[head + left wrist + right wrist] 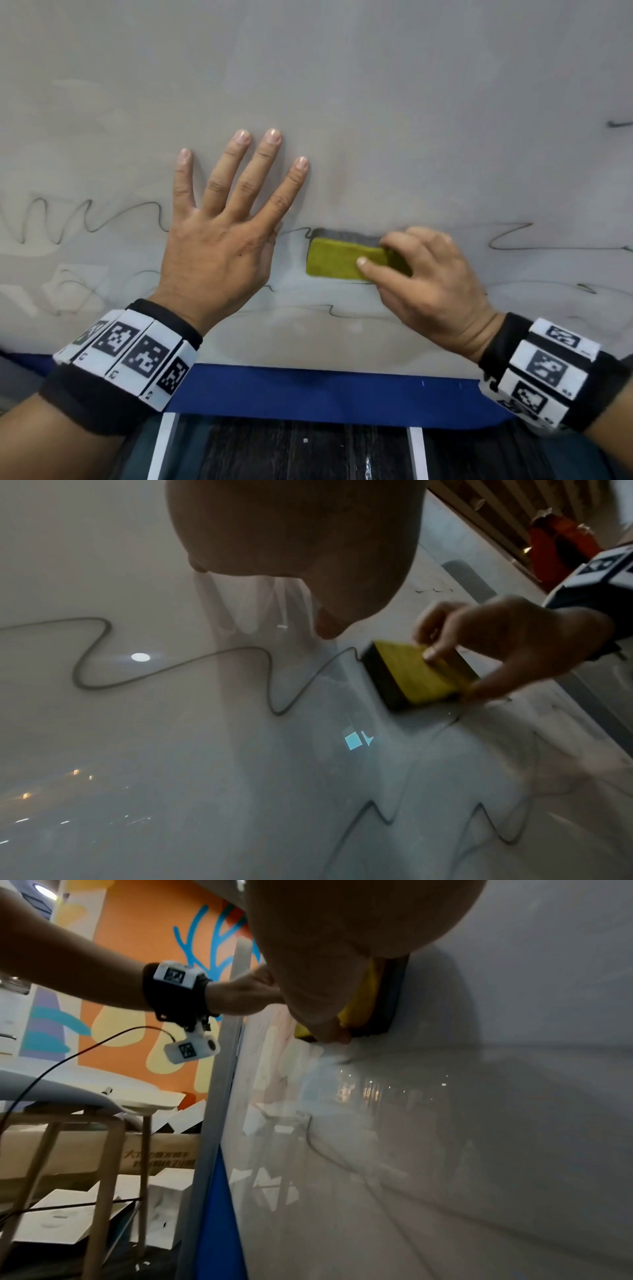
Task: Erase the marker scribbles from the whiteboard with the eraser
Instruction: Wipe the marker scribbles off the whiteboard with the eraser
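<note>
Your right hand [428, 284] pinches the eraser [342, 262] at its right end, fingers curled over the top edge and thumb on the yellow back, with the dark felt face flat against the whiteboard [342, 85]. It sits on the middle wavy line [102, 219], just right of your left hand [222, 240], which is spread wide and pressed flat to the board, holding nothing.

The grip is the weak spot: you hold only one end, so the free left end will likely lift or skip as you push, leaving a thin streak of ink (the grey smears around the eraser suggest the felt is already loaded).

Your left palm covers part of that same line. Sweep left and the eraser will probably bump your thumb side, or you will miss the stretch hidden under the hand, so shift it first.

More scribbles [342, 313] run below the eraser and out to the right [513, 236], and a short stroke [620, 124] sits high by the right edge; all are easy to miss.
</note>
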The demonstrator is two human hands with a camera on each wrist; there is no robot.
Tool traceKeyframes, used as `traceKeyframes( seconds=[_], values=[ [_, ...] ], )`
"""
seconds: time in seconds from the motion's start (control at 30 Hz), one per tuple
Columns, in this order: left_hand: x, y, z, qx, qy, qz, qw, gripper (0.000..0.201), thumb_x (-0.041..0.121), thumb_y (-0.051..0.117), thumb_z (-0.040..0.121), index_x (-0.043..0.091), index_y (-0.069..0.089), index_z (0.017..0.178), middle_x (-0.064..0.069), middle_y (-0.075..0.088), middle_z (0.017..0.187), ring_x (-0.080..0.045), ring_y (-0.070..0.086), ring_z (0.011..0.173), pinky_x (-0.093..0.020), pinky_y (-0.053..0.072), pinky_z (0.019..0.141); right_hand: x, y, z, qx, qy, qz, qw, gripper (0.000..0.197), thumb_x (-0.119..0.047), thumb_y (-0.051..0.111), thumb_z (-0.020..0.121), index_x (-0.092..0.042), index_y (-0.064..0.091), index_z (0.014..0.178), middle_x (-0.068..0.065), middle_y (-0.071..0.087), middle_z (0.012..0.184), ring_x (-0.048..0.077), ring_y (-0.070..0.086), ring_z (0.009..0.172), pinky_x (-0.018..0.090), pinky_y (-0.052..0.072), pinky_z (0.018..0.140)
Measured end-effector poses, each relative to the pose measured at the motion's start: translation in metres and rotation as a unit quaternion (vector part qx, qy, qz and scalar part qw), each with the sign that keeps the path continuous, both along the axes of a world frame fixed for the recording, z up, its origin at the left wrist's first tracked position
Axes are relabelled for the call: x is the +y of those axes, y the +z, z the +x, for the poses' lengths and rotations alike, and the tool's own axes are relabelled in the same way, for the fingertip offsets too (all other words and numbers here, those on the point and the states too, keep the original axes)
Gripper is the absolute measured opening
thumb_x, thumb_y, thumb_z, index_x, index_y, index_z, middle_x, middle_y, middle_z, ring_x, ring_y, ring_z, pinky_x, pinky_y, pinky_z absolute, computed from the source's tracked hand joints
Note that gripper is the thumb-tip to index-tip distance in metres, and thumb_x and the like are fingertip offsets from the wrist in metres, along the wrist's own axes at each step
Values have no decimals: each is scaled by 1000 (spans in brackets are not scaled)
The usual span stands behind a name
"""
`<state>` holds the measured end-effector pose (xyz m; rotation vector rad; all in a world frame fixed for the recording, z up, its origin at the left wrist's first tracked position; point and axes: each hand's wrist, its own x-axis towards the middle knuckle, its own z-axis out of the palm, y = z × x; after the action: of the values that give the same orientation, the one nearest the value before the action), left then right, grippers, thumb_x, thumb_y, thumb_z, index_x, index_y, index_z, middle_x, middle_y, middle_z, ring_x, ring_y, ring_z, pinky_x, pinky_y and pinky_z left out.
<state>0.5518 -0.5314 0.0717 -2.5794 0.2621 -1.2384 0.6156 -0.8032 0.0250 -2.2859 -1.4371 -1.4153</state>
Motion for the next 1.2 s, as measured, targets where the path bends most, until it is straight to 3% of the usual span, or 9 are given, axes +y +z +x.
traceKeyframes(
  seconds=[0.13, 0.23, 0.3, 0.43, 0.6, 0.83, 1.03, 1.1, 1.2],
  values=[
    [1, -2, -1, 2, 1, -6, 1000, 58, 27, 41, 102, 24, 21, 156, -9, 15, 163, -30, 14, 150, -69, 20, 111, 3, 3, -1, 10, 13, -30, 999, 20, -13, 65, 94, -14, 72, 113, 17, 60, 113, 35, 53, 97, 46, 44, 79],
    [-1, -2, -2, -4, 1, -10, 1000, 58, 31, 43, 102, 24, 24, 156, -9, 18, 162, -30, 17, 150, -69, 21, 110, -4, 42, 5, -15, 15, 48, 999, 23, -12, 72, 88, -13, 74, 111, 22, 66, 105, 38, 57, 91, 47, 48, 73],
    [-1, -1, -1, -7, 6, -9, 1000, 60, 35, 46, 101, 23, 25, 155, -10, 20, 162, -30, 18, 149, -69, 22, 109, -9, 60, 7, -7, -3, 112, 994, 31, -13, 74, 85, -16, 68, 115, 17, 57, 114, 40, 56, 94, 50, 49, 74],
    [-4, 1, 1, -15, 10, -15, 1000, 70, 42, 61, 93, 21, 32, 153, -11, 21, 157, -32, 21, 146, -70, 22, 108, -2, 35, 2, -2, -1, 84, 996, 32, -13, 70, 88, -18, 62, 118, 14, 49, 118, 38, 53, 97, 48, 48, 75],
    [-5, 6, 3, -16, -22, -18, 999, 73, 37, 67, 88, 18, 36, 151, -15, 20, 155, -33, 21, 146, -70, 19, 110, -17, 8, 1, -10, 0, -49, 999, 18, -15, 64, 96, -18, 67, 114, 16, 64, 110, 34, 54, 97, 45, 49, 75],
    [-21, 16, 11, -14, -59, -17, 998, 68, 43, 59, 92, 15, 37, 150, -18, 21, 157, -33, 20, 148, -71, 18, 110, -58, 39, -2, 17, -92, 146, 985, 39, -14, 73, 86, -17, 58, 122, 15, 46, 122, 36, 50, 104, 50, 50, 79],
    [-38, 12, 13, -15, -55, -30, 998, 69, 45, 57, 93, 17, 34, 152, -18, 18, 157, -33, 16, 149, -72, 15, 110, -57, -4, 0, -13, -70, -15, 997, 26, -16, 66, 94, -20, 59, 119, 14, 49, 118, 33, 52, 98, 44, 47, 75],
    [-42, 12, 14, -20, -55, -32, 998, 71, 44, 60, 91, 17, 33, 152, -19, 17, 157, -34, 15, 149, -71, 14, 111, -65, 9, 4, -22, -56, -12, 998, 27, -17, 66, 94, -20, 59, 120, 13, 49, 118, 33, 52, 99, 44, 45, 77],
    [-49, 13, 15, -15, -52, -21, 998, 78, 41, 68, 88, 17, 32, 153, -18, 16, 158, -33, 15, 149, -71, 13, 112, -83, 42, 8, -14, -68, 90, 993, 38, -16, 72, 87, -19, 58, 122, 14, 47, 120, 35, 50, 99, 46, 47, 80]
  ],
)
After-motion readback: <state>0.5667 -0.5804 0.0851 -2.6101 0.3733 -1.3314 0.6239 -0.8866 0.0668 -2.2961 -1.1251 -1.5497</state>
